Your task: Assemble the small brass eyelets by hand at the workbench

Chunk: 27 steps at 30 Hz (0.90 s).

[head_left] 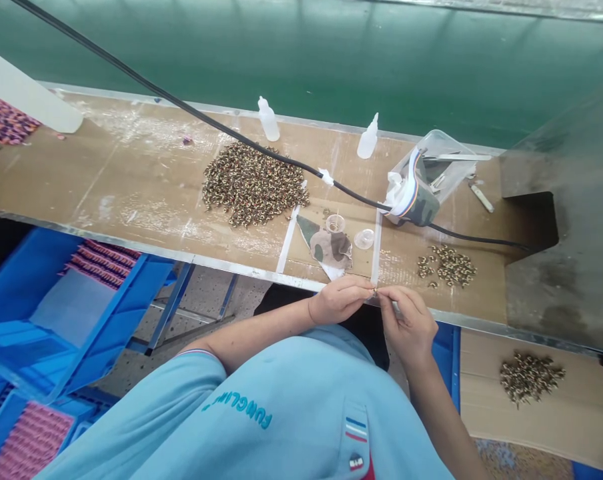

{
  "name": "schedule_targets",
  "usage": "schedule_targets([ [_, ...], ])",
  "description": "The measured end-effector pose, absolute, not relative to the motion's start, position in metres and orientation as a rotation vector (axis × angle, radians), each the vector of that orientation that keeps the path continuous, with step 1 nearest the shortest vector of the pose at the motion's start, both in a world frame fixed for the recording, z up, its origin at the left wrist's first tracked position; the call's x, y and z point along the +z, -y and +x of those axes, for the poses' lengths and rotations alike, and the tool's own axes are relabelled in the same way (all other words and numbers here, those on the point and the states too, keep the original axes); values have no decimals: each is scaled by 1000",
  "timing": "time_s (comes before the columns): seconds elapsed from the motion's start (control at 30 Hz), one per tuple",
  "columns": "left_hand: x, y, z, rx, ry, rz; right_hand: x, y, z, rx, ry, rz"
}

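Observation:
Close together at the front edge of the bench, my left hand (341, 299) and my right hand (409, 319) both pinch with thumb and fingertips. Between them shows a tiny dark-and-gold piece (375, 292), too small to make out its kind. Just beyond my left hand lies a camouflage cloth scrap (326, 245), with a small clear cup (335, 224) and a clear round lid (364, 239) by it. A small pile of curved brown-and-gold pieces (454, 265) is to the right of my hands. A much larger pile of such pieces (254, 183) spreads at the left.
Two white squeeze bottles (268, 120) stand at the back of the bench (146, 180). A black cable (181, 103) crosses over it. A clear plastic bin (444, 160) holds tools and cloth. Blue crates (116, 320) are below left; another pile (531, 377) lies on cardboard at lower right.

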<state>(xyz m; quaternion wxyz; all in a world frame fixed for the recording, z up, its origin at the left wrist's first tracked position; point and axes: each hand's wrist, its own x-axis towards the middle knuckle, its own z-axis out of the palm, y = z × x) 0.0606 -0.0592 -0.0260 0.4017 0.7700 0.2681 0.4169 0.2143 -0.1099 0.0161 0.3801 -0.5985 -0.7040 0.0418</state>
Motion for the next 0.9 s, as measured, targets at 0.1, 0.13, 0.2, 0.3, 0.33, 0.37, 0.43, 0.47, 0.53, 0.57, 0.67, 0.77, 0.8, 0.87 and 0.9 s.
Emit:
schedule_targets([
  [0.1, -26, 59, 60, 945, -722, 1909, 14, 110, 215, 125, 1792, -1552],
  [0.13, -25, 59, 61, 937, -723, 1899, 13, 110, 215, 124, 1787, -1557],
  [0.2, -23, 59, 62, 929, -721, 1871, 12, 111, 214, 131, 1775, -1565],
  [0.3, -16, 58, 65, 911, -782, 1771, 13, 113, 213, 169, 1719, -1609],
  [0.33, -13, 59, 66, 905, -818, 1704, 14, 113, 212, 192, 1690, -1625],
  [0.37, -10, 60, 68, 899, -847, 1609, 15, 114, 211, 217, 1657, -1637],
  [0.43, -3, 62, 72, 877, -855, 1343, 18, 116, 209, 260, 1602, -1643],
  [0.47, 1, 63, 73, 856, -838, 1193, 19, 116, 208, 271, 1588, -1638],
  [0.53, 7, 64, 75, 798, -808, 933, 21, 117, 207, 277, 1582, -1628],
  [0.57, 10, 64, 75, 769, -806, 843, 22, 117, 207, 274, 1588, -1622],
  [0.67, 18, 63, 72, 705, -811, 695, 24, 118, 208, 247, 1603, -1608],
  [0.77, 22, 62, 69, 673, -778, 606, 24, 119, 209, 200, 1630, -1574],
  [0.8, 23, 62, 68, 667, -766, 583, 23, 120, 210, 195, 1648, -1561],
  [0.87, 23, 62, 67, 656, -753, 539, 22, 122, 209, 200, 1682, -1548],
  [0.9, 23, 62, 66, 650, -750, 517, 22, 123, 208, 205, 1693, -1546],
])
